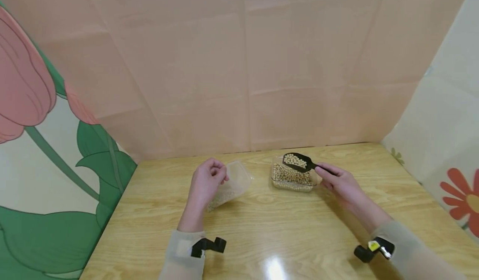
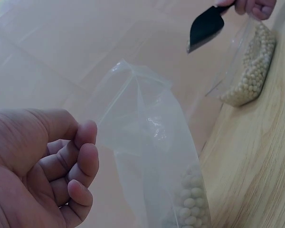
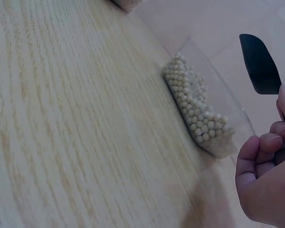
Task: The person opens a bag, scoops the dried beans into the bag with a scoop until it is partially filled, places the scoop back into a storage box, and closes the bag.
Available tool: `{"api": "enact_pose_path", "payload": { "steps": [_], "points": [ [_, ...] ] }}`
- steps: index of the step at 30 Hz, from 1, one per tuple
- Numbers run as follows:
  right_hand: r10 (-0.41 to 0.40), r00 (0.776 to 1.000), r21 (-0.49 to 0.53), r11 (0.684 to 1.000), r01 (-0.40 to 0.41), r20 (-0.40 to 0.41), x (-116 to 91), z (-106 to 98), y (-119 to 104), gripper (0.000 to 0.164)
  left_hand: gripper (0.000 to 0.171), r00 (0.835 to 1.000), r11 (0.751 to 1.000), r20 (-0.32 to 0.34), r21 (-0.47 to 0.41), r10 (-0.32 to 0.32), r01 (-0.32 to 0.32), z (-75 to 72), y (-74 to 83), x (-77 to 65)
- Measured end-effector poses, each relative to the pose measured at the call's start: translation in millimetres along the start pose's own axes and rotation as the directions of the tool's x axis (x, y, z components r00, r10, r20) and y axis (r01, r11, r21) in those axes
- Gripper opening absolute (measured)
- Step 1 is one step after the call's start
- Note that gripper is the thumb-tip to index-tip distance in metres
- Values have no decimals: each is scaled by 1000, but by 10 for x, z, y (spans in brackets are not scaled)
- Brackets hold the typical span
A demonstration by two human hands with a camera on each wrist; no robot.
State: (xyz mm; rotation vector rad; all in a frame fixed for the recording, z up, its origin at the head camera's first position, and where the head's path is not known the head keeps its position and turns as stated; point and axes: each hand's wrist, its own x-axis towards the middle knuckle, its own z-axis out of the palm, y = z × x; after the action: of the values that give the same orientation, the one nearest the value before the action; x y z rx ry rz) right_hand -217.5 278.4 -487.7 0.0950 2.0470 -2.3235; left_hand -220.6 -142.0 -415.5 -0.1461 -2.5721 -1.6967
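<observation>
My right hand [image 1: 341,184] grips the handle of a black scoop [image 1: 309,163]. Pale round beans [image 1: 295,160] fill the scoop's bowl, which hovers over a clear plastic box [image 1: 293,187] that holds more of the same beans. To the left, a translucent plastic bag [image 1: 238,180] stands tilted on the table with some beans [image 2: 194,202] at its bottom. My left hand [image 1: 207,180] has its fingers curled and pinches the bag's edge between thumb and fingertips. In the right wrist view the scoop [image 3: 260,66] hangs clear of the box, its load out of sight.
A wood-grain table [image 1: 258,234] carries the box and bag. Behind it rises a pink-beige covered wall [image 1: 239,84]. Flower-printed panels flank the left [image 1: 63,180] and right [image 1: 449,147]. Both forearms wear black wrist mounts [image 1: 208,246].
</observation>
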Motion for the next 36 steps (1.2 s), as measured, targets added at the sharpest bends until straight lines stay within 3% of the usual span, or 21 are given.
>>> {"api": "enact_pose_path", "payload": {
  "steps": [8, 17, 29, 36],
  "points": [
    [0, 1000, -3, 1000, 0, 13, -42, 77, -146, 19, 8, 1000, 1000, -9, 8, 8, -7, 0, 13, 12],
    [-15, 1000, -29, 999, 16, 25, -150, 300, -306, 23, 9, 1000, 1000, -2, -5, 7, -7, -7, 1, 20],
    [-28, 998, -229, 973, 41, 59, -221, 611, -443, 37, 9, 1000, 1000, -2, -8, 21, -21, -10, 5, 12],
    [-39, 996, -263, 963, 60, 82, -237, 842, -494, 42, 8, 1000, 1000, -5, -9, 18, -18, -12, -3, 9]
  ]
}}
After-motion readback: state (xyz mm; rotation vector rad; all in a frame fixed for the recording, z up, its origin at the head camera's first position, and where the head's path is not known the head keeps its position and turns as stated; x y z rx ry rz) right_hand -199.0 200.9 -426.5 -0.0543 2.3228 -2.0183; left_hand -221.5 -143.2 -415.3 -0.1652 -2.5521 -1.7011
